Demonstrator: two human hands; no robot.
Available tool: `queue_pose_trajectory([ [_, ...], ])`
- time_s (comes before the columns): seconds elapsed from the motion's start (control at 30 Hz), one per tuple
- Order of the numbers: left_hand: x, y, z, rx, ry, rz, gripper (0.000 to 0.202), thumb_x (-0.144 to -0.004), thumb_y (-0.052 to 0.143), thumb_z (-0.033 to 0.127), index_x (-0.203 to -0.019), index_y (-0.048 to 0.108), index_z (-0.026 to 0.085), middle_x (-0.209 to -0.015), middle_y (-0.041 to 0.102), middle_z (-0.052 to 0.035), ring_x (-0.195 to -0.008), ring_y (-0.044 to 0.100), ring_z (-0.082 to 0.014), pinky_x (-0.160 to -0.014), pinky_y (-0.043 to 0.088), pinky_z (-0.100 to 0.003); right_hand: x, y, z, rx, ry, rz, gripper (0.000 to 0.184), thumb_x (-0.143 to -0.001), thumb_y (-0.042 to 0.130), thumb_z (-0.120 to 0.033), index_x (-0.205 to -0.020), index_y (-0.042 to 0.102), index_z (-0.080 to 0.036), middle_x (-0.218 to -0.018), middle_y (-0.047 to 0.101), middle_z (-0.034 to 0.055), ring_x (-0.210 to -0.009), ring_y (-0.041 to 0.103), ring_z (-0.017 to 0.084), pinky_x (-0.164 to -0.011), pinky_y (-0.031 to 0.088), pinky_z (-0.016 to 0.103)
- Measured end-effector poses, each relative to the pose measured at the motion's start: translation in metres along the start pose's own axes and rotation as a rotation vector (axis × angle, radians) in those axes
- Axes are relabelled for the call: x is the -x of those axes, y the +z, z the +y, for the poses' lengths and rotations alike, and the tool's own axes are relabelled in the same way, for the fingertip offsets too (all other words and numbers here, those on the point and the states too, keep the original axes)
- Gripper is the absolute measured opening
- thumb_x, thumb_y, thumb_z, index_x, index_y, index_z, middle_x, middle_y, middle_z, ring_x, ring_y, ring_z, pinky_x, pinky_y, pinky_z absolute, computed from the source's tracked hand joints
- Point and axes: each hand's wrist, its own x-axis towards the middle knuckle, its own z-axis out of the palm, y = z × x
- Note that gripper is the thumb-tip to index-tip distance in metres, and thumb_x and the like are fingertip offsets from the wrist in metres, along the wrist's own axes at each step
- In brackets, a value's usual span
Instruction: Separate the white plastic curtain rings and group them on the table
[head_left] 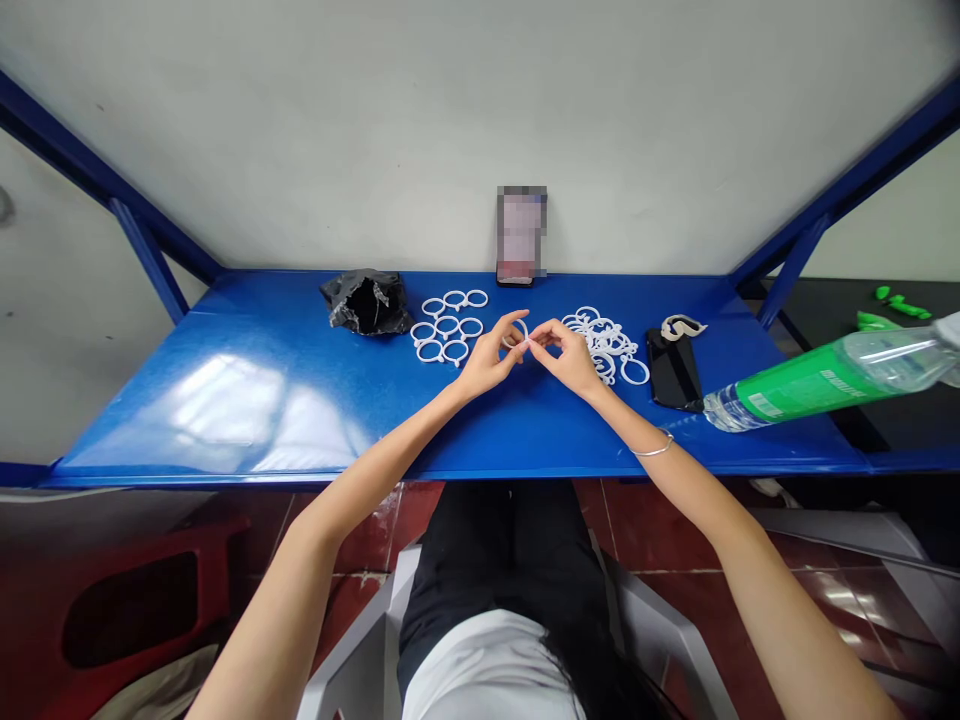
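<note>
My left hand (491, 357) and my right hand (568, 355) meet above the middle of the blue table (247, 400), and together they pinch one white plastic ring (519, 335) between their fingertips. Several white rings lie flat in neat rows (448, 326) just left of my hands. A loose heap of white rings (607, 343) lies just right of them. A thin bangle (654, 449) sits on my right wrist.
A crumpled black plastic bag (367, 301) lies at the back left. A phone (520, 236) stands against the wall. A black phone (673, 370) lies flat at the right, with a beige clip (681, 325) behind it. A green-labelled bottle (829, 380) lies at the right edge.
</note>
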Motion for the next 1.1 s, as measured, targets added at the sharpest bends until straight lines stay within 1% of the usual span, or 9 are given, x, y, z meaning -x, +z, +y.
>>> queue_pose_trajectory([
  [0.17,0.000,-0.001,-0.008,0.061,-0.042,-0.042,0.056,-0.095,0.052,0.051,-0.138,0.038,0.018,-0.082,0.059,0.0007,-0.063,0.061,-0.0108,-0.064,0.050,-0.024,0.000,-0.001,0.003,-0.070,0.045,-0.074,0.029,-0.083,0.068,-0.049,-0.083,0.058,-0.022,-0.077,0.067,0.0011,-0.069,0.065,0.017,-0.068,0.057,0.032],
  [0.27,-0.001,-0.002,-0.013,0.100,-0.063,-0.043,0.055,-0.093,0.055,0.052,-0.133,0.039,0.017,-0.079,0.058,0.0017,-0.059,0.060,-0.0104,-0.060,0.048,-0.023,0.000,-0.001,0.005,-0.120,0.065,-0.107,0.032,-0.080,0.070,-0.050,-0.082,0.057,-0.022,-0.076,0.067,0.0005,-0.069,0.066,0.017,-0.068,0.057,0.032],
  [0.47,-0.004,-0.005,-0.009,0.141,-0.130,-0.086,0.051,-0.085,0.062,0.058,-0.110,0.054,0.014,-0.071,0.059,0.0018,-0.054,0.053,-0.0079,-0.053,0.043,-0.020,0.000,0.000,0.004,-0.140,0.105,-0.143,0.039,-0.084,0.063,-0.057,-0.072,0.057,-0.021,-0.071,0.066,0.0008,-0.067,0.065,0.017,-0.067,0.055,0.032],
  [0.57,-0.005,-0.009,-0.004,0.150,-0.181,-0.132,0.050,-0.081,0.066,0.058,-0.098,0.061,0.011,-0.070,0.062,-0.0012,-0.053,0.050,-0.0073,-0.052,0.040,-0.019,0.001,-0.001,0.003,-0.116,0.097,-0.181,0.042,-0.086,0.059,-0.057,-0.067,0.057,-0.020,-0.066,0.065,0.0011,-0.064,0.063,0.017,-0.066,0.053,0.032],
  [0.67,-0.006,-0.013,-0.002,0.166,-0.221,-0.205,0.049,-0.079,0.067,0.057,-0.091,0.065,0.010,-0.068,0.063,-0.0023,-0.052,0.049,-0.0073,-0.051,0.039,-0.020,0.002,-0.002,0.004,-0.062,0.079,-0.192,0.042,-0.088,0.058,-0.055,-0.063,0.055,-0.020,-0.063,0.064,0.0010,-0.062,0.063,0.017,-0.065,0.052,0.032],
  [0.77,-0.005,-0.013,-0.001,0.169,-0.270,-0.260,0.049,-0.077,0.069,0.058,-0.086,0.067,0.010,-0.062,0.061,-0.0009,-0.051,0.050,-0.0078,-0.052,0.040,-0.021,0.002,-0.003,0.005,-0.038,0.065,-0.152,0.037,-0.086,0.061,-0.052,-0.067,0.052,-0.021,-0.063,0.062,-0.0006,-0.060,0.061,0.016,-0.061,0.050,0.030],
  [0.9,-0.002,-0.010,-0.003,0.168,-0.326,-0.291,0.046,-0.073,0.073,0.054,-0.085,0.067,0.010,-0.060,0.060,0.0001,-0.050,0.051,-0.0077,-0.053,0.040,-0.021,0.002,-0.005,0.008,-0.079,0.051,-0.121,0.027,-0.081,0.066,-0.046,-0.081,0.053,-0.023,-0.066,0.060,-0.0039,-0.059,0.060,0.014,-0.059,0.049,0.028],
  [0.97,-0.001,-0.010,-0.005,0.153,-0.348,-0.305,0.043,-0.072,0.075,0.050,-0.085,0.068,0.010,-0.060,0.060,0.0002,-0.050,0.051,-0.0075,-0.053,0.040,-0.021,0.001,-0.005,0.010,-0.095,0.067,-0.171,0.026,-0.081,0.067,-0.045,-0.085,0.055,-0.022,-0.067,0.062,-0.0038,-0.059,0.060,0.014,-0.060,0.049,0.028],
  [1.1,-0.001,-0.012,-0.003,0.140,-0.381,-0.330,0.037,-0.072,0.074,0.045,-0.082,0.070,0.010,-0.055,0.057,0.0020,-0.049,0.048,-0.0068,-0.052,0.038,-0.020,0.001,-0.006,0.014,-0.162,0.136,-0.276,0.027,-0.080,0.068,-0.046,-0.080,0.058,-0.021,-0.068,0.065,-0.0019,-0.059,0.060,0.014,-0.058,0.050,0.028],
])
